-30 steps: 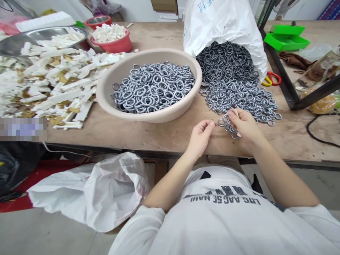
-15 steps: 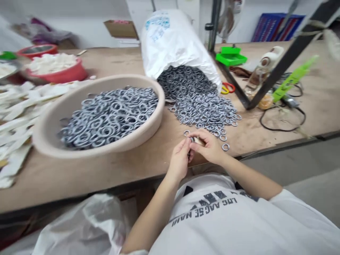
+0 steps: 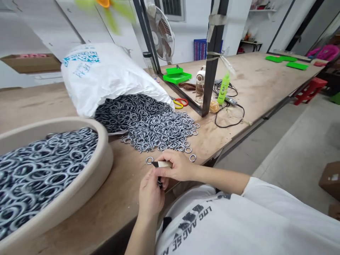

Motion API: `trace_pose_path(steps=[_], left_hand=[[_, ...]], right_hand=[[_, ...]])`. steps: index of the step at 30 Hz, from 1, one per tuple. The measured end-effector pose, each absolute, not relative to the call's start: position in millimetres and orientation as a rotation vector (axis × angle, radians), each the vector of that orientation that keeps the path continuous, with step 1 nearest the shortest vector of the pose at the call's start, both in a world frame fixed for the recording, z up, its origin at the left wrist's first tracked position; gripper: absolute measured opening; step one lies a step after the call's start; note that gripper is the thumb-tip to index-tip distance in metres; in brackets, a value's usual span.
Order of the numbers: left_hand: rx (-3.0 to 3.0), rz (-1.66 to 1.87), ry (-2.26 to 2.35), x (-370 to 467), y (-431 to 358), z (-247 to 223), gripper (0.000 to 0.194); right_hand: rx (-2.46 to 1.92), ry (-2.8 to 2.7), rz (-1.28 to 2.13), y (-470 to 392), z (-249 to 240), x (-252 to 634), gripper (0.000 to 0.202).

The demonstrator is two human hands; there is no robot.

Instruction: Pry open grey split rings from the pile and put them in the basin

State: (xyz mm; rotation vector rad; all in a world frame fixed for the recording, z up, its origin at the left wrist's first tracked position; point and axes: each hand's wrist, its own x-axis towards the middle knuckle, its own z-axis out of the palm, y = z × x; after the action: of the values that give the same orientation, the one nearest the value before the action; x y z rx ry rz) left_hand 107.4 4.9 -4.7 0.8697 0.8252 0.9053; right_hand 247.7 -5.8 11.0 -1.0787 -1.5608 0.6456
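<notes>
One tool (image 3: 165,164), with a pale handle and a dark tip, is located just above the worktop (image 3: 127,202), close to its near edge. The right hand (image 3: 182,166) grips the handle between thumb and bent fingers; its forearm enters from the right, nearly level, and the tip points left. The left hand (image 3: 149,198) is raised on a forearm rising from below, fingers curled and closed on one dark piece (image 3: 159,182), mostly hidden and not identifiable. The two hands meet at the fingertips. One loose ring (image 3: 147,160) lies just beyond them; a second ring (image 3: 195,158) lies beyond the right wrist, toward the near edge. One pile (image 3: 162,131) of rings, too many to count, extends from the mouth of one white bag (image 3: 98,76) lying on its side. One basin (image 3: 106,150), holding further rings in uncounted quantity, stands left of the hands. One pair of scissors (image 3: 185,102) lies behind the pile, and one metal frame (image 3: 211,74) stands to the right. Past the frame are one green bottle (image 3: 223,88) and one looped cable (image 3: 227,126). Toward the far edge stands one fan (image 3: 161,33).
</notes>
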Motion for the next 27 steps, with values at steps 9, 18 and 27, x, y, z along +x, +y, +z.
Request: trace_pose_path(steps=[9, 18, 27], left_hand=[[0.873, 0.891, 0.802, 105.8, 4.0, -8.6, 0.050], [0.841, 0.856, 0.805, 109.0, -0.5, -6.2, 0.050], [0.819, 0.870, 0.788, 110.8, -4.1, -2.8, 0.045]], right_hand=[[-1.074, -1.577, 0.584, -6.0, 9.1, 251.0, 0.036], [-1.107, -1.519, 0.701, -9.8, 8.4, 252.2, 0.035], [-1.125, -1.347, 1.072, -15.8, 10.9, 246.3, 0.045]])
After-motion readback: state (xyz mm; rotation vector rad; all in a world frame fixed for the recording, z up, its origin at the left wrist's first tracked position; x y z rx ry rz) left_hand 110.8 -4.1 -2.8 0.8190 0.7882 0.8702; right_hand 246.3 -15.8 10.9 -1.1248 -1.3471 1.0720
